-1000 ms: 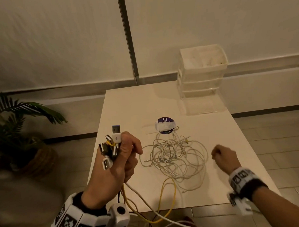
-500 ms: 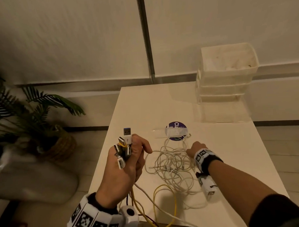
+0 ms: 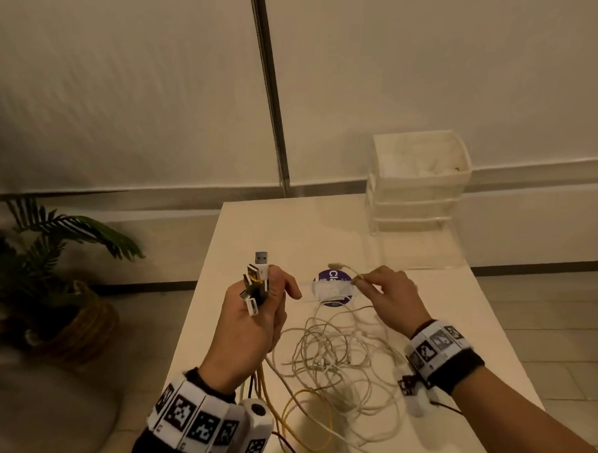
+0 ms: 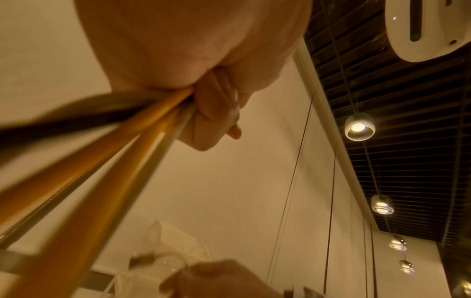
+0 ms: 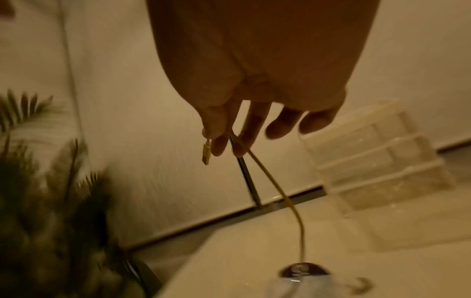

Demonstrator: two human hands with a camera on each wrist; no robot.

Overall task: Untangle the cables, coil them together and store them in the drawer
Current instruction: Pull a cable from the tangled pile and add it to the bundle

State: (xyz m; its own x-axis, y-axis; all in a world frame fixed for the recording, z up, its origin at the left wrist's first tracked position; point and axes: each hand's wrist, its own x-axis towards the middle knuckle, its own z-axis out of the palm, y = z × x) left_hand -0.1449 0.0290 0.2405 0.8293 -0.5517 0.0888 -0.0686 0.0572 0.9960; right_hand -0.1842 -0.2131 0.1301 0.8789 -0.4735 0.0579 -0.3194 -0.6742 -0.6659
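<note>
Pale panelled wall [image 3: 148, 96] behind, split by one dark vertical strip; tiled floor below. White bench [image 3: 466, 321] runs away from me toward that wall. Landmark for all places: the purple round sticker [image 3: 333, 288] near mid-bench.

Potted palm [image 3: 45, 258] in a woven basket stands on the floor, well to the left of the sticker and off the bench. Clear plastic drawer unit [image 3: 419, 186] sits on the bench beyond the sticker and to its right, at the far edge; three stacked tiers show in the right wrist view [image 5: 377, 157]; cannot tell whether any drawer is pulled out.

Cable tangle [image 3: 334, 355], mostly white, lies loose on the bench on the near side of the sticker, strands looping toward the bench's near edge. A yellow cable [image 3: 299, 411] and a dark one trail with it down past that edge.

My left hand [image 3: 257, 317], raised just left of the sticker, grip closed in a fist round a bundle of cables; their USB plugs [image 3: 257, 279] stick up above the fingers. Left wrist view: yellow, dark and grey strands leave the bottom of the fist [image 4: 198, 113].

My right hand [image 3: 390, 297], just right of the sticker, pinches a single white cable end [image 3: 344, 269] between thumb and forefinger, other fingers loosely extended. Its small connector [image 5: 206, 151] pokes out beside the thumb; the cord drops to the tangle.
</note>
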